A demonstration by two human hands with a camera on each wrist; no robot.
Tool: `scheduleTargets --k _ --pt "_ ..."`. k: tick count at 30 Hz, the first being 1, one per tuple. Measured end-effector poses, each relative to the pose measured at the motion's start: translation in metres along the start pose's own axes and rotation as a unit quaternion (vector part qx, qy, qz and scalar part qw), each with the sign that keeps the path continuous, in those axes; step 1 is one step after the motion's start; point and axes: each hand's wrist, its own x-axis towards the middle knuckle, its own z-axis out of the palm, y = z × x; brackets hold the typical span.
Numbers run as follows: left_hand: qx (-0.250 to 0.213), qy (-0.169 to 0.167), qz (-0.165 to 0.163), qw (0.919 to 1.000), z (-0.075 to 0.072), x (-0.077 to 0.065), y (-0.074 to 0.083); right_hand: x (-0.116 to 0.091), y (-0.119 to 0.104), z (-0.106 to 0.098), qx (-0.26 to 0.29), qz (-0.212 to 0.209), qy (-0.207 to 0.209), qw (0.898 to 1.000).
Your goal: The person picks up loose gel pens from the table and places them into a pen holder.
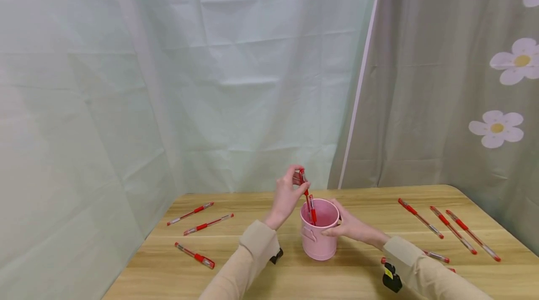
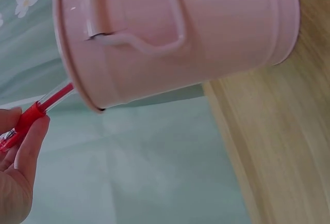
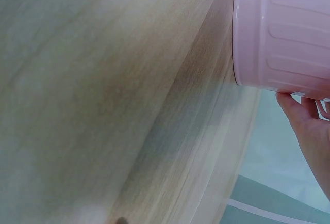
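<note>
A pink metal bucket [image 1: 318,242] with a side handle stands upright in the middle of the table. My left hand [image 1: 287,197] pinches a red pen [image 2: 31,116] above it, and the pen's lower end dips inside the rim. Another red pen [image 1: 312,208] leans in the bucket against the left of its rim. Around the bucket's right side my right hand [image 1: 353,225] grips, thumb toward me and fingers toward the back. In the right wrist view, the hand [image 3: 309,126] touches the bucket's wall [image 3: 294,38].
Several red pens lie on the wooden table [image 1: 269,286]: a pen [image 1: 195,255] is nearest on the left, others like this pen [image 1: 421,218] on the right. A few lie partly under the right sleeve [image 1: 417,262]. Curtains [image 1: 269,80] hang behind.
</note>
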Motion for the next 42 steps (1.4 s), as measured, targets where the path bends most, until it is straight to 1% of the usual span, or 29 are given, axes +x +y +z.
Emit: scheduleTargets --k 6,14,17,22,24,31,35,42 --pt "-0.008 -0.004 -0.014 0.9999 0.005 -0.004 -0.006 0.000 0.002 0.000 0.008 -0.003 -0.001 1.000" --pt "-0.009 -0.015 -0.026 0.9995 0.007 -0.011 -0.011 0.001 0.003 -0.001 0.008 -0.004 0.001 1.000" --pt "0.003 -0.016 -0.033 0.9993 0.008 -0.014 -0.014 0.000 -0.004 0.001 0.010 -0.010 0.001 1.000" --pt "0.031 -0.011 -0.037 0.9988 0.010 -0.017 -0.021 0.002 -0.001 0.001 0.006 -0.012 0.005 1.000" --pt "0.038 -0.011 -0.040 0.9984 0.010 -0.018 -0.022 0.003 0.007 -0.001 0.002 -0.007 0.007 1.000" --pt "0.049 -0.020 -0.050 0.9973 0.010 -0.021 -0.023 0.002 0.006 -0.001 -0.001 0.005 0.012 1.000" --pt "0.046 -0.031 -0.063 0.9965 0.011 -0.022 -0.023 0.002 0.005 -0.001 0.002 0.004 0.011 1.000" --pt "0.047 -0.046 -0.084 0.9943 0.012 -0.026 -0.023 0.002 0.003 0.000 0.014 0.020 0.008 1.000"
